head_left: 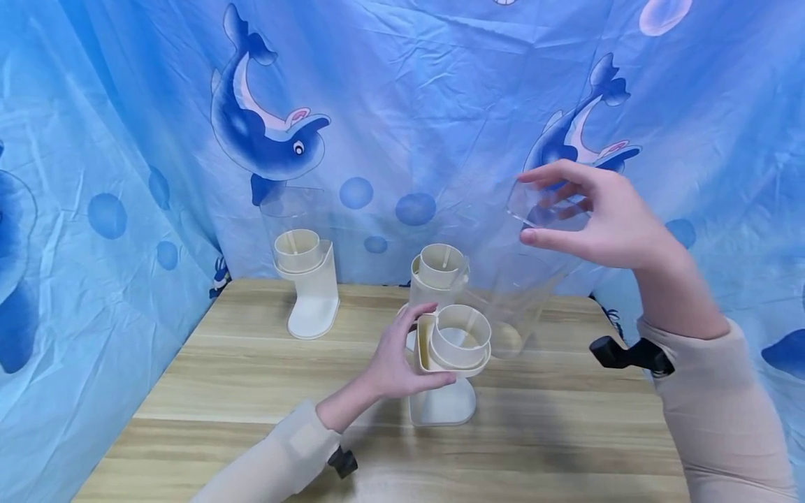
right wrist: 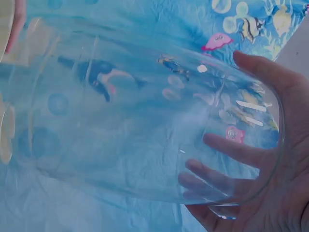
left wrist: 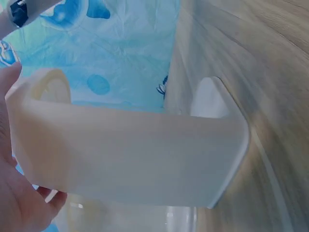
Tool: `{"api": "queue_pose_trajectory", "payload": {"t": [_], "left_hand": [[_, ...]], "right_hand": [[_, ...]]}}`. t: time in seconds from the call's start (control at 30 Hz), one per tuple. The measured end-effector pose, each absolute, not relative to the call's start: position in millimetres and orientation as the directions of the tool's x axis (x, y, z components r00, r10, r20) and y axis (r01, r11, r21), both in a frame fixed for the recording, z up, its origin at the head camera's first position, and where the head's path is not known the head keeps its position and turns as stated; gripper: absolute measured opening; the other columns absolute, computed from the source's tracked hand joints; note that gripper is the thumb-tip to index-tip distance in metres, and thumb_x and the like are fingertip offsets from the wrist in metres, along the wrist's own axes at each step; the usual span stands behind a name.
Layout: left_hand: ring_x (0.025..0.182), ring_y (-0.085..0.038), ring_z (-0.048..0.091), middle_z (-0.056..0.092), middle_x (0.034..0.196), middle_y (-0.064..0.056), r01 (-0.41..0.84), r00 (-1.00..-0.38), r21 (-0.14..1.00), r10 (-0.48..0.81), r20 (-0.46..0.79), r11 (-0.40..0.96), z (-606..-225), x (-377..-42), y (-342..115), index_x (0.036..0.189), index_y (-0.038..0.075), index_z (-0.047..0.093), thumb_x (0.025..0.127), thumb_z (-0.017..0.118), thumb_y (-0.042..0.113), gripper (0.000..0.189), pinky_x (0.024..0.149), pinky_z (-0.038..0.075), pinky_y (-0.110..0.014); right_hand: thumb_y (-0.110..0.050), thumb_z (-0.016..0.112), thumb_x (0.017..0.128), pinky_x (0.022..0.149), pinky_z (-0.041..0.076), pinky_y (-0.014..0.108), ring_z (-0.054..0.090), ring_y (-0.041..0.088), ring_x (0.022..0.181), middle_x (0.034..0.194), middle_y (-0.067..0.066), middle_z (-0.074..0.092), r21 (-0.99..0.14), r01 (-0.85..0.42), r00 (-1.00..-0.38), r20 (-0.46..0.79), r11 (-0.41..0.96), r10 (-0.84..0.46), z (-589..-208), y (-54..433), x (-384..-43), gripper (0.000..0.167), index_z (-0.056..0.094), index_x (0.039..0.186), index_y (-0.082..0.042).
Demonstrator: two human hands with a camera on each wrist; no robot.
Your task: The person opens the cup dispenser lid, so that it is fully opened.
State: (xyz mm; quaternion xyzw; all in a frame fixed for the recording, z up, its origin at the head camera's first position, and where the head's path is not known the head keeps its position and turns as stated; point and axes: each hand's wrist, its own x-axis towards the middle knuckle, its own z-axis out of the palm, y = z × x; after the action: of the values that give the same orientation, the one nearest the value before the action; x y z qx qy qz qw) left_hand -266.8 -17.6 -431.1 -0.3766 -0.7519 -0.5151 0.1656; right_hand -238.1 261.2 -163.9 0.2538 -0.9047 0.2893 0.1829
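Observation:
My left hand (head_left: pixel 396 360) grips the upper back of a cream dispenser-like stand (head_left: pixel 445 402) with a ring-shaped cup on top. Its foot stands on the table, and its broad flat back (left wrist: pixel 130 154) fills the left wrist view. Raised at the right, my right hand (head_left: pixel 613 216) holds a clear cylinder (right wrist: pixel 145 111) by one end, thumb on one side and fingers on the other. The cylinder slants down to the left, its lower end beside the cup and apart from it as far as I can tell. Its see-through outline is faint in the head view.
A similar stand (head_left: pixel 308 300) with a clear cylinder (head_left: pixel 292 206) on top is at the back left of the wooden table (head_left: pixel 214 391). Another cream stand (head_left: pixel 443 269) is just behind the gripped one. A blue dolphin-print curtain (head_left: pixel 402 105) hangs behind and at both sides.

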Motion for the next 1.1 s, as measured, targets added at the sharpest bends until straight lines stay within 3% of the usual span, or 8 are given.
{"api": "queue_pose_trajectory", "payload": {"t": [0.2,0.3,0.43,0.63,0.73,0.93,1.0,1.1], "left_hand": [[0.134,-0.021,0.058,0.064,0.144,-0.002,0.738,-0.674,0.614,0.365,0.642,0.281,-414,-259,-11,0.152,0.016,0.054,0.069,0.098,0.040,0.097,0.112,0.051,-0.050],[0.132,-0.019,0.060,0.067,0.140,-0.002,0.738,-0.675,0.600,0.355,0.647,0.308,-405,-256,-9,0.148,0.014,0.059,0.070,0.097,0.043,0.091,0.110,0.052,-0.049],[0.129,-0.019,0.064,0.071,0.136,-0.002,0.741,-0.672,0.590,0.372,0.641,0.321,-399,-256,-7,0.142,0.010,0.065,0.073,0.097,0.040,0.082,0.108,0.054,-0.046],[0.134,-0.020,0.064,0.070,0.142,-0.004,0.723,-0.676,0.637,0.466,0.571,0.269,-396,-265,-17,0.145,0.010,0.065,0.078,0.095,0.033,0.077,0.113,0.053,-0.043],[0.137,-0.022,0.063,0.069,0.145,-0.007,0.738,-0.645,0.637,0.513,0.567,0.224,-394,-270,-23,0.146,0.008,0.063,0.079,0.093,0.028,0.076,0.117,0.051,-0.042],[0.128,-0.021,0.068,0.070,0.141,-0.006,0.776,-0.619,0.576,0.485,0.618,0.257,-385,-263,-20,0.146,0.005,0.062,0.072,0.097,0.035,0.086,0.108,0.057,-0.036],[0.120,-0.019,0.069,0.071,0.138,-0.003,0.755,-0.651,0.581,0.457,0.606,0.304,-383,-259,-15,0.145,0.009,0.064,0.070,0.098,0.040,0.088,0.099,0.059,-0.030],[0.107,-0.017,0.068,0.070,0.133,0.000,0.713,-0.699,0.609,0.431,0.571,0.348,-381,-255,-12,0.144,0.012,0.065,0.069,0.099,0.042,0.087,0.089,0.058,-0.026]], "right_hand": [[-0.026,0.090,0.085,0.082,0.046,0.002,0.059,-0.001,0.105,0.137,0.001,0.066,-0.466,-0.418,-0.881,0.416,0.780,-0.224,-171,285,-238,0.066,0.064,0.146,-0.024],[-0.031,0.089,0.087,0.082,0.044,0.001,0.058,0.007,0.108,0.140,0.005,0.065,-0.457,-0.375,-0.898,0.393,0.807,-0.195,-176,295,-238,0.066,0.063,0.147,-0.023],[-0.035,0.088,0.088,0.081,0.043,0.000,0.059,0.012,0.107,0.143,0.007,0.064,-0.446,-0.348,-0.905,0.390,0.825,-0.171,-182,308,-236,0.066,0.062,0.147,-0.024],[-0.037,0.088,0.088,0.079,0.042,-0.001,0.055,-0.004,0.100,0.139,0.003,0.063,-0.438,-0.310,-0.910,0.393,0.844,-0.130,-189,331,-233,0.064,0.062,0.147,-0.027],[-0.040,0.087,0.089,0.077,0.040,0.000,0.057,0.003,0.103,0.140,0.005,0.063,-0.420,-0.270,-0.915,0.392,0.866,-0.095,-191,341,-235,0.065,0.062,0.147,-0.026],[-0.054,0.082,0.089,0.075,0.050,0.034,0.058,0.044,0.118,0.146,0.025,0.059,-0.357,-0.147,-0.928,0.372,0.922,-0.005,-195,353,-242,0.077,0.056,0.151,-0.016],[-0.058,0.079,0.090,0.076,0.052,0.052,0.057,0.050,0.122,0.148,0.030,0.057,-0.353,-0.114,-0.931,0.365,0.929,0.024,-196,356,-245,0.080,0.054,0.153,-0.014],[-0.064,0.075,0.091,0.083,0.051,0.066,0.056,0.052,0.125,0.150,0.032,0.055,-0.359,-0.071,-0.932,0.357,0.931,0.067,-199,359,-250,0.084,0.052,0.155,-0.013]]}}
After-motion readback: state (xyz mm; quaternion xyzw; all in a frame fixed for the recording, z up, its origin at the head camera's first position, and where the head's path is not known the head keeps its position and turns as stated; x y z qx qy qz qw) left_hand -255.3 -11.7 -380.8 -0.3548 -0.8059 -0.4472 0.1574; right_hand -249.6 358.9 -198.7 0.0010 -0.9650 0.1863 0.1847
